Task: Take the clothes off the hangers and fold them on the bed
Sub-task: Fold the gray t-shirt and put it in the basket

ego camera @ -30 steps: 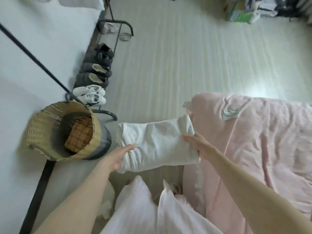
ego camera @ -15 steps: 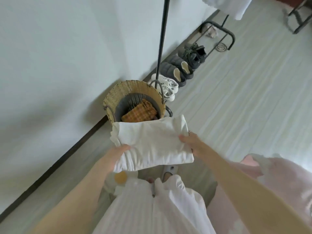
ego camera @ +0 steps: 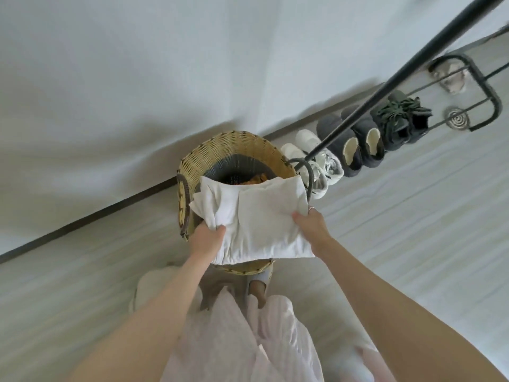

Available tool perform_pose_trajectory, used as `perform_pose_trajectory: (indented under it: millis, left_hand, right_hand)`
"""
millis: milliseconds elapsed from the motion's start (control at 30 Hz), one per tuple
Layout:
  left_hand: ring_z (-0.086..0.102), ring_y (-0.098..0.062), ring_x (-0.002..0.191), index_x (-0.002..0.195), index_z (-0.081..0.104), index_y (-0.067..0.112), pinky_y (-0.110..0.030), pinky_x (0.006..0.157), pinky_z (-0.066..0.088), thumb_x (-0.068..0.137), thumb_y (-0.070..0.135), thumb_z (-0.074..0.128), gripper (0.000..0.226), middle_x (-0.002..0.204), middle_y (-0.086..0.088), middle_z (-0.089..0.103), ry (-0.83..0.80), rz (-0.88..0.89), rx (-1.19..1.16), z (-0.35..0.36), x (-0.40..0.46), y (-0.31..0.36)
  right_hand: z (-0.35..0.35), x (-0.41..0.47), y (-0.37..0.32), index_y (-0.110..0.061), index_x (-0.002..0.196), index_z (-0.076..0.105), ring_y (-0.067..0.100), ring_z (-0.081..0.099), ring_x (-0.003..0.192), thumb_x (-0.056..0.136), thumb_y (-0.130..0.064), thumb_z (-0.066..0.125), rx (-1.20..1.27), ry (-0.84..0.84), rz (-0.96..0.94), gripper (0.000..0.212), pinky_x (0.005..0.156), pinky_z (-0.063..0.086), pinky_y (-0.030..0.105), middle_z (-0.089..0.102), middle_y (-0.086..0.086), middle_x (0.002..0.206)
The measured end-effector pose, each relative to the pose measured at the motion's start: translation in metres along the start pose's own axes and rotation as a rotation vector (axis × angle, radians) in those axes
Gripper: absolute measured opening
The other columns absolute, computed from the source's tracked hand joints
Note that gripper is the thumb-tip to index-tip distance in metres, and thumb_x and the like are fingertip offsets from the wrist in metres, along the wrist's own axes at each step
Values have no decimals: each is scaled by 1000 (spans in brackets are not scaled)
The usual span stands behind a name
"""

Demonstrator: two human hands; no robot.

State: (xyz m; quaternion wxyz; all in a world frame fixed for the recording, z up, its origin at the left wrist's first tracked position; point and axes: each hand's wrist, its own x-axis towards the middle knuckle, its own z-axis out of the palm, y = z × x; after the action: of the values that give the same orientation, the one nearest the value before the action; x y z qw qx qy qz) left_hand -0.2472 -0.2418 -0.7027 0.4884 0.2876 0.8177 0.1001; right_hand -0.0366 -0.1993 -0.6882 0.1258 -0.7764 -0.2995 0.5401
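A person stands over a wicker basket (ego camera: 237, 150) by a white wall. Both hands hold a folded white garment (ego camera: 256, 219) flat above the basket's mouth: the left hand (ego camera: 206, 238) grips its near left corner, fingers curled under; the right hand (ego camera: 312, 226) pinches its right edge. This piece looks finished, folded and off its hanger. An orange checked cloth (ego camera: 257, 179) already lies inside. Neither bed nor hangers show, so remaining clothes cannot be judged.
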Motion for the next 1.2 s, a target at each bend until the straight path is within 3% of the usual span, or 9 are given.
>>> perform_pose_trajectory:
  millis: [67, 167, 267, 367, 500, 633, 967, 1067, 1200]
  left_hand:
    - [57, -30, 89, 97, 50, 11, -42, 85, 50, 92, 30, 49, 20, 86, -6, 54, 61, 30, 97, 14, 29, 4]
    - [58, -31, 97, 112, 52, 9, -38, 82, 49, 94, 31, 47, 30, 100, -8, 60, 90, -19, 62, 52, 106, -11]
    - [58, -29, 97, 113, 55, 9, -37, 80, 48, 94, 29, 49, 28, 98, -8, 59, 84, -86, -71, 80, 166, -35]
    - [56, -26, 97, 108, 53, 10, -32, 78, 44, 95, 28, 50, 23, 95, -4, 57, 90, -108, -128, 107, 227, -65]
    - [51, -34, 115, 127, 45, 4, -36, 89, 41, 98, 30, 46, 39, 124, -16, 55, 141, -145, -114, 130, 294, -100]
    - [47, -39, 121, 131, 40, -3, -40, 97, 39, 98, 35, 44, 50, 133, -23, 48, 115, -212, -14, 138, 329, -128]
    - [41, -31, 127, 145, 23, 8, -38, 101, 38, 98, 22, 38, 51, 144, -12, 36, -145, -89, 223, 97, 256, -88]
    - [50, -20, 112, 128, 43, 12, -34, 101, 37, 101, 21, 30, 32, 122, -3, 52, -241, 65, 292, 69, 201, -42]
    - [50, -19, 118, 128, 50, 12, -28, 90, 39, 102, 21, 32, 34, 129, -5, 55, -218, 280, 314, 30, 118, 37]
  right_hand:
    - [16, 34, -6, -7, 128, 46, 30, 52, 111, 94, -22, 47, -64, -28, -30, 38, 98, 44, 48, 55, 8, 117]
    - [53, 121, 0, -10, 133, 41, 27, 49, 112, 98, -25, 40, -193, -54, -77, 38, 95, 42, 39, 52, 3, 117]
    - [82, 188, 20, -10, 136, 39, 25, 49, 115, 100, -25, 37, -255, -65, -93, 39, 91, 40, 34, 51, 2, 120]
    - [109, 247, 50, -11, 132, 44, 27, 52, 114, 99, -25, 42, -243, -58, -66, 36, 97, 43, 38, 55, 6, 123]
    - [133, 309, 83, -6, 127, 51, 31, 53, 114, 96, -24, 47, -257, -18, 10, 36, 99, 44, 44, 57, 11, 125]
    - [144, 342, 102, -8, 129, 48, 33, 51, 117, 92, -30, 51, -293, 53, 91, 43, 100, 43, 45, 54, 13, 128]
    - [109, 266, 49, -2, 134, 46, 29, 51, 115, 98, -23, 43, -421, -98, 61, 42, 94, 43, 36, 55, 13, 126]
    - [79, 205, 10, 7, 119, 56, 28, 57, 90, 96, -22, 41, -466, -209, 8, 39, 77, 43, 34, 61, 14, 99]
    - [25, 106, -50, 0, 118, 57, 26, 63, 99, 99, -25, 39, -503, -311, -64, 36, 90, 50, 37, 67, 13, 107]
